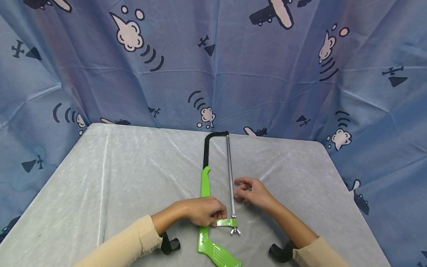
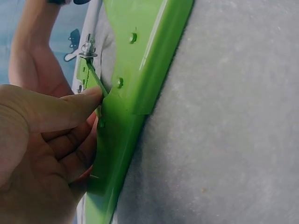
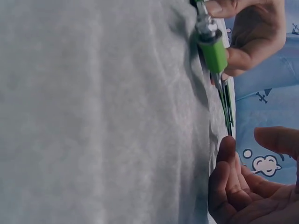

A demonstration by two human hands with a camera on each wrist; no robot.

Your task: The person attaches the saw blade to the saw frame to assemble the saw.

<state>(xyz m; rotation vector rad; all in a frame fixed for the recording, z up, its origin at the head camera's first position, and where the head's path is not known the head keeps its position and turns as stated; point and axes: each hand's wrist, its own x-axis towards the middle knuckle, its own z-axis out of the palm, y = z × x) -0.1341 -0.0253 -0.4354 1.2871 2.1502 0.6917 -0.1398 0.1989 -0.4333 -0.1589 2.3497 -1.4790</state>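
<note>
A hacksaw (image 1: 205, 187) with a green handle and a black front frame lies on the table in the head view, its grip toward me. Its silver blade (image 1: 229, 163) runs along the right side, down to a wing nut (image 1: 235, 230) at the near end. My left hand (image 1: 204, 210) pinches the green crosspiece of the frame between thumb and fingers, as the left wrist view also shows. Just right of the blade is my right hand (image 1: 252, 191), fingers loosely bent. In the right wrist view its thumb stands apart from the fingers (image 3: 227, 151), with nothing between.
The table (image 1: 143, 163) is covered with a pale grey cloth that has creases on the left. Behind it hangs a blue patterned curtain (image 1: 180, 48). Black straps (image 1: 170, 244) sit at both wrists, below the beige sleeves.
</note>
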